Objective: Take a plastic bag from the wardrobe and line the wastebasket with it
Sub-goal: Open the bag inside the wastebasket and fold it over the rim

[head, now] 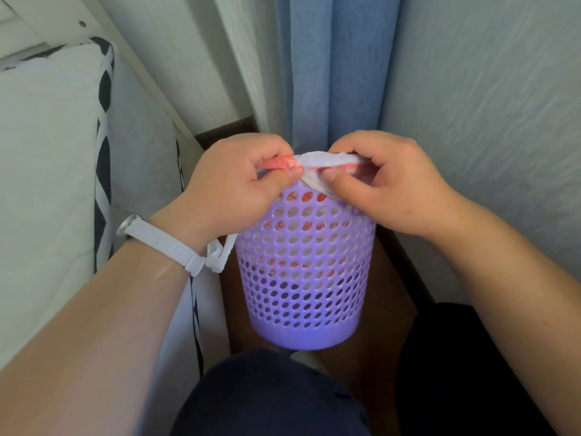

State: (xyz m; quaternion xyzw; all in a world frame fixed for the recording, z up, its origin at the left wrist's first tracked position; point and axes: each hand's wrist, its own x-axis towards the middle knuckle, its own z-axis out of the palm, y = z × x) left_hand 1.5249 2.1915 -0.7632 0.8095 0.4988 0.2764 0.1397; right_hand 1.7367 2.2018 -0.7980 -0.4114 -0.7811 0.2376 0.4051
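Dark-clad knees (270,394) sit at 6 o'clock, and the purple wastebasket (305,278) stands on the floor just beyond them. The plastic bag (320,162) is already inside it, its red print showing through the holes. Its bunched edge is at the basket's top. The left hand (232,184) and right hand (393,190) each pinch that edge between thumb and curled fingers. Spreading the edge and folding it over the rim seems left to do. A blue curtain (333,73) at 12 o'clock, a mattress (47,152) at 9 and a wall (487,89) at 3 crowd the basket.
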